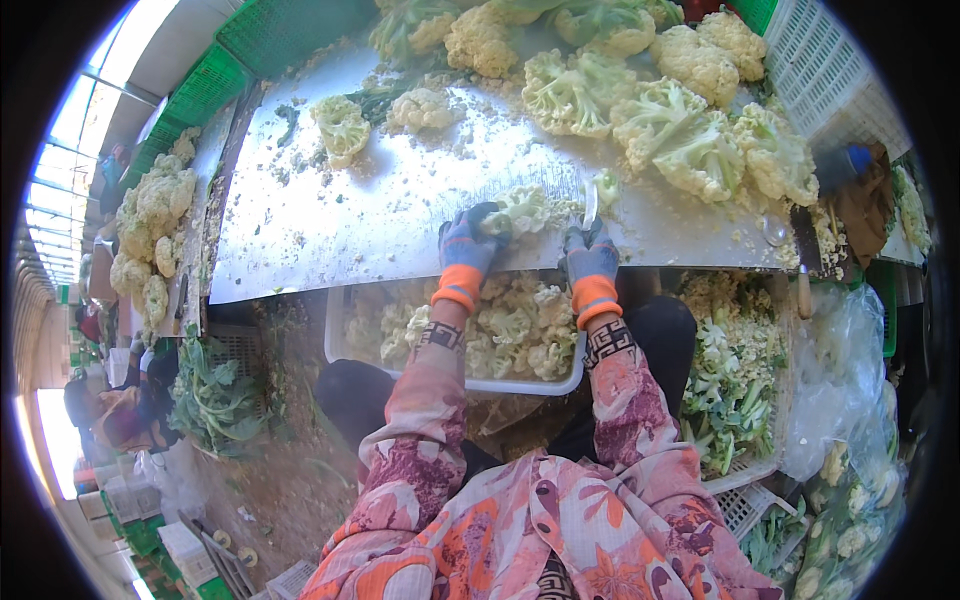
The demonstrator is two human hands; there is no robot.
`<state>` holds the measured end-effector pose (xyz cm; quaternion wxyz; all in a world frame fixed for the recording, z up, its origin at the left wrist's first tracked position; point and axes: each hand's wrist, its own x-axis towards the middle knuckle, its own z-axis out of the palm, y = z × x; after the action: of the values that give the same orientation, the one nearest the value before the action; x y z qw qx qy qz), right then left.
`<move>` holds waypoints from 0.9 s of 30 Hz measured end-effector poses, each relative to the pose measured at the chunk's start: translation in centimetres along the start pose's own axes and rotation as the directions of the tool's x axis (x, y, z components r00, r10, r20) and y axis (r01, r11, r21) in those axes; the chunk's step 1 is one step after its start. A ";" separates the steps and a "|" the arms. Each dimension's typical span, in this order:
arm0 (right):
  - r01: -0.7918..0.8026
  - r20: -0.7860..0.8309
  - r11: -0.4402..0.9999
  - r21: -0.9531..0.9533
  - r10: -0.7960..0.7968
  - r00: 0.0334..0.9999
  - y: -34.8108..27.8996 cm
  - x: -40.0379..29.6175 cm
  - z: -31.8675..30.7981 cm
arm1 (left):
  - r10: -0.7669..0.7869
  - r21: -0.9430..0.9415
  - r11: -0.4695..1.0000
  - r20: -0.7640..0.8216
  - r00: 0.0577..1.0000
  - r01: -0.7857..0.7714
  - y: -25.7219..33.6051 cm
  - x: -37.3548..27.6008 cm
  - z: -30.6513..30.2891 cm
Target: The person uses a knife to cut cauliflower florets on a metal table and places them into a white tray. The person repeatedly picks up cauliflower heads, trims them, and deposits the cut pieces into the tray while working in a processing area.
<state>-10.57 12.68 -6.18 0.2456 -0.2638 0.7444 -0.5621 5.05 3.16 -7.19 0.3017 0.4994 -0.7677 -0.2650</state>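
Near the front edge of a metal-topped table [360, 217], my gloved left hand [474, 234] grips a piece of cauliflower [523, 210]. My gloved right hand [590, 251] is closed around a knife whose blade [590, 201] points up and away from me; its handle is hidden in the fingers. A small cut chunk of cauliflower [607, 184] lies just right of the blade. Below the table edge, between my knees, a white plastic tub [480, 385] holds many cut florets [517, 330].
Large cauliflower heads [660, 127] are heaped at the back right, with two smaller pieces at the back left. Green crates [292, 37] line the far edge. A cleaver [804, 255] lies at the right. A crate of trimmings [731, 390] stands right of my knee. Another person [124, 412] sits at the left.
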 end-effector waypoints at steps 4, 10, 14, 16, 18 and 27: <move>0.292 0.190 0.947 -0.131 -0.265 0.945 -0.8 -2.1 -1.1 | -0.002 0.027 1.000 -0.014 1.000 0.003 0.2 -0.3 -0.1; 0.455 0.398 0.667 -0.590 -0.250 0.883 -1.8 -3.6 -0.1 | 0.019 0.057 0.998 -0.029 0.999 -0.017 0.5 -0.5 -0.2; 0.428 0.485 0.552 -0.716 -0.048 0.873 -1.8 -2.9 1.6 | -0.041 0.134 0.990 -0.070 0.997 0.051 -0.9 -0.6 0.2; 0.427 0.520 0.499 -0.754 0.055 0.852 -2.0 -1.5 2.4 | -0.042 0.097 0.994 -0.032 0.999 0.045 0.7 -0.4 0.1; 0.404 0.527 0.481 -0.778 0.148 0.837 -2.9 -1.3 2.4 | -0.071 0.103 0.992 0.011 0.997 0.069 1.7 -0.4 -0.1; 0.410 0.538 0.649 -0.640 -0.002 0.843 1.4 -2.8 -1.5 | -0.222 0.098 0.971 0.031 0.975 0.218 0.5 -0.3 0.0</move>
<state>-9.65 15.86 -6.96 0.2308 -0.5595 0.7812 -0.1533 4.82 3.57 -6.91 0.2307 0.5894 -0.7254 -0.2705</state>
